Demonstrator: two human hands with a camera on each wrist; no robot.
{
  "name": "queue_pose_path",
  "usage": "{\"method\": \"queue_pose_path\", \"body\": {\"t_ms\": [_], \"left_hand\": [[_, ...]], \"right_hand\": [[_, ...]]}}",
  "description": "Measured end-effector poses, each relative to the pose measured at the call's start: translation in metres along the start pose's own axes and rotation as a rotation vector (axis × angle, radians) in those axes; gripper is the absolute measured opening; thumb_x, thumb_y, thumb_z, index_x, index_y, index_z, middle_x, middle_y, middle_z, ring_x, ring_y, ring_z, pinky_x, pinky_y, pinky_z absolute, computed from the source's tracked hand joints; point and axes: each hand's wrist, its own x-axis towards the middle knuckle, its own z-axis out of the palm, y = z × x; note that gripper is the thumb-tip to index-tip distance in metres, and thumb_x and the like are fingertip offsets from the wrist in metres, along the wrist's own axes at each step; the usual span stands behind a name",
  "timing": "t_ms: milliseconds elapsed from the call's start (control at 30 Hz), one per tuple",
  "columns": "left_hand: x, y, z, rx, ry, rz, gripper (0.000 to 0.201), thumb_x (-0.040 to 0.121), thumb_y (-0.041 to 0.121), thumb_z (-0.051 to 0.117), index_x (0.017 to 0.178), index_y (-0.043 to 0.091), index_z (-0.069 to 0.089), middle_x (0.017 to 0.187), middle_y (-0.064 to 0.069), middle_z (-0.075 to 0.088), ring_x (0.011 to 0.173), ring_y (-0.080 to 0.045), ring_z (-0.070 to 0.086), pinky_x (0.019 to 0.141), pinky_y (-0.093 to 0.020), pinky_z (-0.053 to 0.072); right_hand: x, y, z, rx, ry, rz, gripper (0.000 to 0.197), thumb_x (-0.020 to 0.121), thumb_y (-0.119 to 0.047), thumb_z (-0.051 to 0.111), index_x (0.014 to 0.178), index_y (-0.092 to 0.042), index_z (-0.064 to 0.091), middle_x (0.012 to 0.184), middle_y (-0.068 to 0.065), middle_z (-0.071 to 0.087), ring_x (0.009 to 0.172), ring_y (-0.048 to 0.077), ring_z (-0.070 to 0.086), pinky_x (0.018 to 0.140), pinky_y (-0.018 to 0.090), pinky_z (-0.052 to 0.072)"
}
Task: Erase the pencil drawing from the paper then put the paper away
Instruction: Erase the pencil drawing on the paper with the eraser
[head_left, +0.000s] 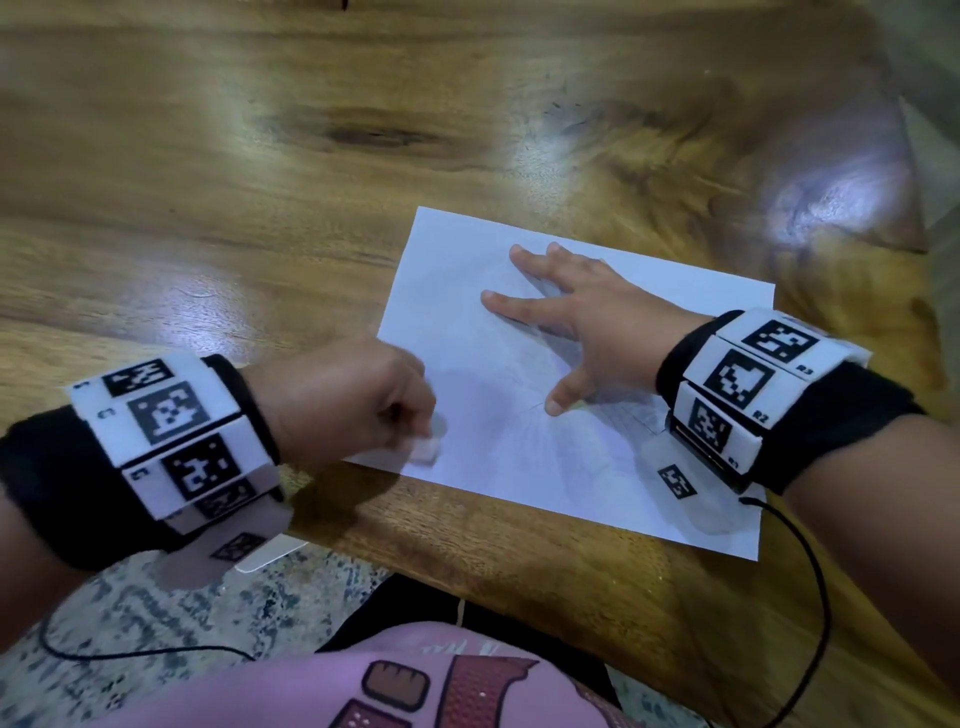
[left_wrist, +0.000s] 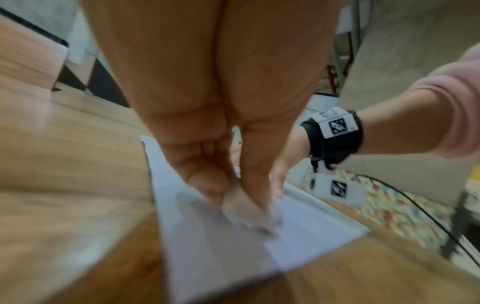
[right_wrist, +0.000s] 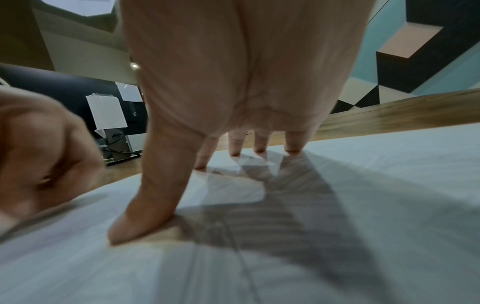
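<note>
A white sheet of paper (head_left: 649, 332) with faint pencil lines lies on the wooden table (head_left: 260, 182) near its front edge. My left hand (head_left: 358, 400) pinches a small white eraser (head_left: 426, 449) and holds it down on the paper's near-left corner; in the left wrist view the eraser (left_wrist: 246, 214) is blurred between thumb and fingers. My right hand (head_left: 566, 322) lies flat on the sheet with fingers spread straight, pressing it down. In the right wrist view the thumb and fingertips (right_wrist: 259, 150) touch the paper (right_wrist: 389, 164), with pencil lines near the thumb.
The table's front edge (head_left: 519, 582) runs just below the paper, with speckled floor (head_left: 182, 623) and my pink clothing (head_left: 415, 686) beneath. A black cable (head_left: 810, 582) hangs from the right wristband. The far and left parts of the tabletop show bare wood.
</note>
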Motion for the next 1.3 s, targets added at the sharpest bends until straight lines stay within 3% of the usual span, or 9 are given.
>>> {"method": "queue_pose_path", "body": {"t_ms": [133, 300, 467, 600, 667, 833, 1033, 1200, 1300], "left_hand": [[0.015, 0.007, 0.004, 0.014, 0.242, 0.008, 0.025, 0.075, 0.036, 0.067, 0.063, 0.015, 0.060, 0.062, 0.008, 0.046, 0.056, -0.003, 0.044, 0.056, -0.021, 0.033], [0.012, 0.010, 0.001, 0.001, -0.059, -0.051, 0.011, 0.072, 0.019, 0.071, 0.064, 0.019, 0.064, 0.069, 0.004, 0.058, 0.067, -0.014, 0.055, 0.064, -0.024, 0.041], [0.040, 0.022, 0.001, 0.048, 0.326, -0.013, 0.016, 0.075, 0.024, 0.069, 0.067, 0.012, 0.062, 0.067, 0.001, 0.052, 0.060, -0.017, 0.046, 0.056, -0.022, 0.033], [0.017, 0.016, 0.016, 0.023, 0.110, 0.102, 0.025, 0.076, 0.021, 0.069, 0.056, 0.019, 0.053, 0.062, 0.008, 0.043, 0.053, 0.004, 0.038, 0.053, -0.005, 0.031], [0.010, 0.014, 0.014, -0.005, 0.005, 0.103, 0.018, 0.074, 0.027, 0.069, 0.061, 0.018, 0.060, 0.067, 0.008, 0.050, 0.054, 0.002, 0.043, 0.055, -0.003, 0.032], [0.027, 0.013, 0.010, 0.041, 0.314, 0.054, 0.028, 0.074, 0.036, 0.053, 0.062, 0.013, 0.062, 0.066, -0.003, 0.054, 0.055, -0.014, 0.048, 0.055, -0.021, 0.035], [0.004, 0.007, 0.015, 0.066, 0.010, 0.110, 0.018, 0.073, 0.013, 0.061, 0.058, 0.017, 0.052, 0.068, 0.005, 0.049, 0.059, -0.005, 0.044, 0.056, -0.016, 0.032], [0.039, 0.011, -0.004, 0.054, 0.339, 0.027, 0.033, 0.070, 0.044, 0.052, 0.067, 0.013, 0.063, 0.067, -0.001, 0.053, 0.057, -0.017, 0.047, 0.056, -0.023, 0.033], [0.041, 0.014, 0.004, 0.037, 0.333, 0.062, 0.028, 0.073, 0.035, 0.053, 0.063, 0.009, 0.058, 0.065, -0.003, 0.050, 0.057, -0.017, 0.044, 0.053, -0.019, 0.026]], "right_hand": [[0.000, -0.001, -0.001, 0.000, -0.005, 0.004, 0.103, 0.071, -0.039, 0.076, 0.145, -0.046, 0.006, 0.156, -0.009, -0.020, 0.143, 0.016, -0.017, 0.116, 0.036, -0.003], [-0.001, -0.001, 0.000, 0.027, 0.001, 0.001, 0.102, 0.071, -0.036, 0.077, 0.145, -0.047, 0.007, 0.156, -0.010, -0.020, 0.143, 0.015, -0.017, 0.115, 0.036, -0.004], [0.000, 0.000, 0.000, 0.036, 0.006, -0.001, 0.102, 0.070, -0.036, 0.078, 0.144, -0.047, 0.009, 0.156, -0.010, -0.019, 0.143, 0.015, -0.017, 0.116, 0.036, -0.003], [0.001, 0.002, 0.000, 0.016, -0.005, -0.005, 0.103, 0.070, -0.038, 0.077, 0.145, -0.047, 0.006, 0.156, -0.009, -0.020, 0.143, 0.016, -0.018, 0.116, 0.037, -0.003], [0.002, 0.003, 0.000, 0.010, -0.005, -0.009, 0.104, 0.070, -0.038, 0.077, 0.145, -0.046, 0.005, 0.156, -0.009, -0.021, 0.143, 0.016, -0.018, 0.117, 0.038, -0.003], [0.003, 0.003, 0.002, 0.008, -0.004, -0.012, 0.104, 0.071, -0.039, 0.077, 0.145, -0.047, 0.005, 0.156, -0.009, -0.021, 0.143, 0.016, -0.018, 0.118, 0.039, -0.003], [0.002, 0.003, 0.000, 0.005, -0.009, -0.016, 0.104, 0.071, -0.039, 0.077, 0.145, -0.047, 0.004, 0.155, -0.009, -0.022, 0.143, 0.016, -0.019, 0.117, 0.039, -0.003], [0.003, 0.004, 0.002, 0.031, 0.008, -0.020, 0.104, 0.069, -0.038, 0.078, 0.144, -0.048, 0.008, 0.156, -0.009, -0.019, 0.143, 0.016, -0.017, 0.118, 0.039, -0.003], [0.004, 0.005, 0.003, 0.038, 0.013, -0.028, 0.104, 0.068, -0.039, 0.079, 0.144, -0.048, 0.008, 0.156, -0.008, -0.019, 0.143, 0.016, -0.017, 0.118, 0.040, -0.003]]}}
